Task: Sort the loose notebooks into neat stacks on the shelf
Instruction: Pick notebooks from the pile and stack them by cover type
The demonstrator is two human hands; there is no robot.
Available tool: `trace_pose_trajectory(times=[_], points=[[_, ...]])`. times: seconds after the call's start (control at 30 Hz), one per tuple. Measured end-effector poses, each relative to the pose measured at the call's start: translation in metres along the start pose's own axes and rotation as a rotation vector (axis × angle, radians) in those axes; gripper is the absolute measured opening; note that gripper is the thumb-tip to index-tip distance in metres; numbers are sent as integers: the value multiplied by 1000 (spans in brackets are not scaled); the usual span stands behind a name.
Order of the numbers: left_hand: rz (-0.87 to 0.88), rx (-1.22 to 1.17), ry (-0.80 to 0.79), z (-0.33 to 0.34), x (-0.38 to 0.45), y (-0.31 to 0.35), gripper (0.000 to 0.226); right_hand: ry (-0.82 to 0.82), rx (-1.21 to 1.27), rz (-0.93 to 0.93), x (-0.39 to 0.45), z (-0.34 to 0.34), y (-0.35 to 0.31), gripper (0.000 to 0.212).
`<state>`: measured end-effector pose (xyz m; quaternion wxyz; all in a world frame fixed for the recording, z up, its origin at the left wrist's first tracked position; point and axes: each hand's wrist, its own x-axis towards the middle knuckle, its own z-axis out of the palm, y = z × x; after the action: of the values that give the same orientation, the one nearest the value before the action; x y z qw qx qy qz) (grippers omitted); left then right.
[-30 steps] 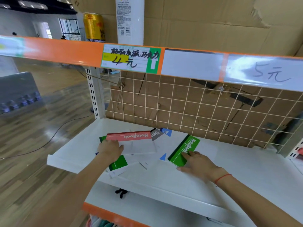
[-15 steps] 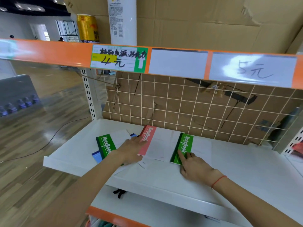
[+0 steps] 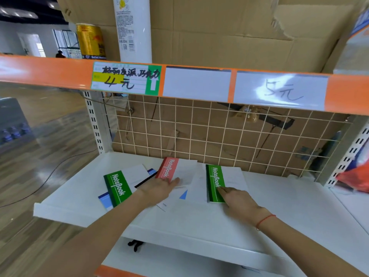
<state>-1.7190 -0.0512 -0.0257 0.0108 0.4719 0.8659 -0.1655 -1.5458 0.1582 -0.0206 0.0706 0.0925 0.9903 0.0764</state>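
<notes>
Several notebooks lie on the white shelf point(image 3: 279, 198). A red-spined notebook point(image 3: 169, 169) lies near the wire back; my left hand point(image 3: 159, 188) rests flat with its fingertips on the book's near edge. A green-spined notebook point(image 3: 216, 181) lies to its right, and my right hand point(image 3: 237, 198) presses its near corner with straight fingers. Another green-spined notebook point(image 3: 117, 189) lies tilted at the left over a blue-spined one point(image 3: 104, 200). A white notebook with a blue triangle point(image 3: 180, 196) lies partly under my left hand.
A wire grid point(image 3: 219, 134) backs the shelf, with cardboard behind it. The orange rail point(image 3: 50, 70) of the upper shelf carries price labels; a gold can point(image 3: 90, 42) and a white bottle point(image 3: 132, 29) stand above. A red bag point(image 3: 355, 176) sits at the right.
The red-spined notebook slid right and turned upright toward the wire back. The right green notebook was straightened square to the shelf. The left green notebook is uncovered.
</notes>
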Motion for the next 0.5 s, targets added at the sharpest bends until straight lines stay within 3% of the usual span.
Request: trace_pose_trajectory(times=[0.13,0.33,0.5], points=[[-26,79,8,1,3,3,74,102,12,32,3,11,3,68],[0,35,51,-12,-2,14,86,33,13,111,4,9,5,74],[28,-69,147,-18,-10,16,92,89,-28,79,-10,0,5,74]])
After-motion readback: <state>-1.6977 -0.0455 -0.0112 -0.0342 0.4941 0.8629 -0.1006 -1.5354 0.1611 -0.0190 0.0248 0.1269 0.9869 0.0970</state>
